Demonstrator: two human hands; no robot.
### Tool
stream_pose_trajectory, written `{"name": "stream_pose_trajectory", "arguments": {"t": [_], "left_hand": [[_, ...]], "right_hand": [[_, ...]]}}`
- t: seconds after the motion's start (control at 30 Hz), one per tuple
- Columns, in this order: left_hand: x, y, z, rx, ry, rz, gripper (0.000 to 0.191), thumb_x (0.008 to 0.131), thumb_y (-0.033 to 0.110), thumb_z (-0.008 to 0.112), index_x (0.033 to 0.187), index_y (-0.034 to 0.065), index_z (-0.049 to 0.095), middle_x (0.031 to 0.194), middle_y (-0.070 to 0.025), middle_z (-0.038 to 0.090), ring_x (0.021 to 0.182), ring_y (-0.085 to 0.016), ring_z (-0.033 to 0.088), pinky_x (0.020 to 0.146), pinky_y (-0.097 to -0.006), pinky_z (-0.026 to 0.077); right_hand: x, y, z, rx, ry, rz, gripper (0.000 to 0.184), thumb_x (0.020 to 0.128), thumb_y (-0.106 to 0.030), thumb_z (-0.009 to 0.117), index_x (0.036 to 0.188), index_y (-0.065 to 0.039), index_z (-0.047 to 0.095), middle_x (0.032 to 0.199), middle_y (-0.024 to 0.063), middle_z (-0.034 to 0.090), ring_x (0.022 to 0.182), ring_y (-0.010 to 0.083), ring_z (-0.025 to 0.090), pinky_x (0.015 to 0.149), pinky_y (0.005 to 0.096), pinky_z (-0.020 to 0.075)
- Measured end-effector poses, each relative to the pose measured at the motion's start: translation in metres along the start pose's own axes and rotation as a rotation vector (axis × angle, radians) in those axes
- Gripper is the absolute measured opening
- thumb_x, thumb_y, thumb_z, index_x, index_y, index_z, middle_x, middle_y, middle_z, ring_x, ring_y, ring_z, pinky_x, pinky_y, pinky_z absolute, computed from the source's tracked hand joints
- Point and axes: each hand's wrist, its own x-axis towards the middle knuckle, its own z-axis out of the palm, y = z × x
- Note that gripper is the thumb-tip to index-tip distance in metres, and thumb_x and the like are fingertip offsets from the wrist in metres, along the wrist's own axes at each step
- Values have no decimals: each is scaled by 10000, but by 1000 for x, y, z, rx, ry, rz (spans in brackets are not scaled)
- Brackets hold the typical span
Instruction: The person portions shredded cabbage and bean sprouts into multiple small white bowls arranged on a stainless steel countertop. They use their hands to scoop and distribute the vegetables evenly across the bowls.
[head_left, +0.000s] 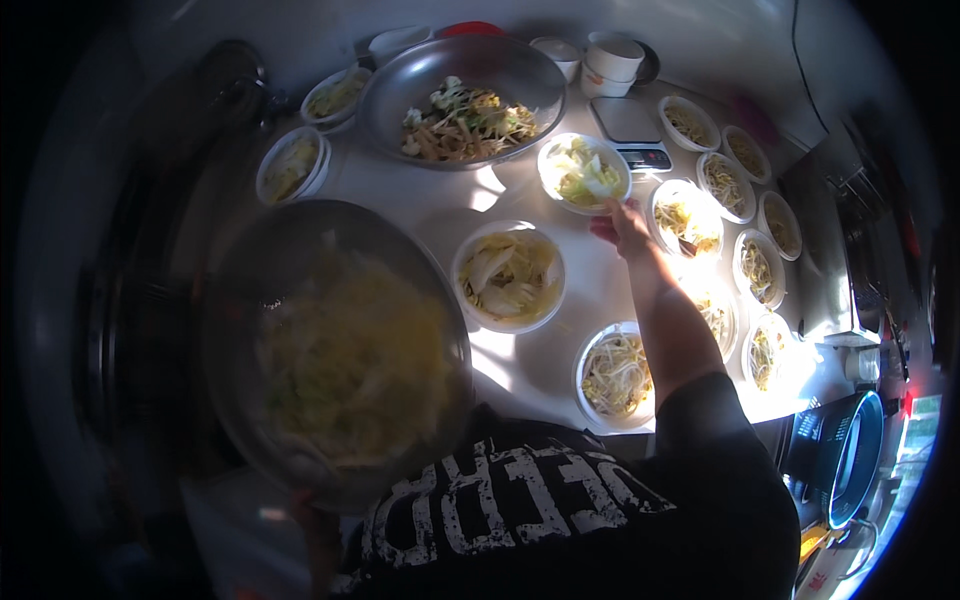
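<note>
My left hand (304, 510) is at the lower rim of a large metal bowl (442, 300) of chopped cabbage, tilted at the left; its fingers are mostly hidden under the bowl. My right hand (621, 225) reaches over the table to the near edge of a white round bowl of cut cabbage (585, 172); whether it grips the rim is unclear. Nearer to me stand another bowl of cabbage (511, 277) and a bowl of bean sprouts (616, 375). A wide steel bowl (390, 97) at the back holds mixed vegetable pieces.
A digital kitchen scale (626, 124) stands behind my right hand. Several sprout bowls (726, 187) line the right side. Cabbage bowls (294, 165) sit at back left, and stacked white containers (613, 60) at the back. A dark plastic basket (855, 457) is at lower right.
</note>
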Motion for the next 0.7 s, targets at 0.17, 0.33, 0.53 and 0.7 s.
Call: {"name": "stream_pose_trajectory", "arguments": {"t": [0.17, 0.33, 0.53, 0.7], "left_hand": [[-18, 4, -18, -136, 69, 76, 461, 692, 207, 430, 1105, 8, 474, 1072, -119, 525, 986, -270, 511, 880, -399, 399], [-18, 4, -40, 264, 285, 195, 458, 691, 159, 437, 1123, 12, 472, 1076, -113, 538, 1000, -275, 511, 893, -413, 393], [-7, -6, -67, -254, 134, 79, 472, 690, 158, 447, 1139, 16, 465, 1095, -112, 539, 1023, -285, 500, 903, -414, 384], [-11, -8, -72, 490, 319, 245, 483, 711, 186, 434, 1168, 31, 452, 1156, -123, 499, 1077, -282, 457, 931, -408, 347]], "right_hand": [[-18, -6, -4, 6, 4, 13, 323, 842, -113, 419, 1128, 24, 361, 812, 178, 581, 501, 222, 589, 442, 275, 527], [-107, -27, -29, -106, -372, -39, 380, 786, -60, 434, 1140, 25, 326, 778, 193, 563, 473, 221, 565, 451, 285, 518], [-162, 14, 21, -263, -365, 135, 441, 805, -58, 447, 1208, -13, 275, 900, 210, 531, 592, 260, 602, 497, 319, 533], [-170, 22, 36, -104, -497, 154, 458, 832, -190, 411, 1212, -34, 207, 1007, 232, 485, 709, 289, 600, 541, 337, 542]]}}
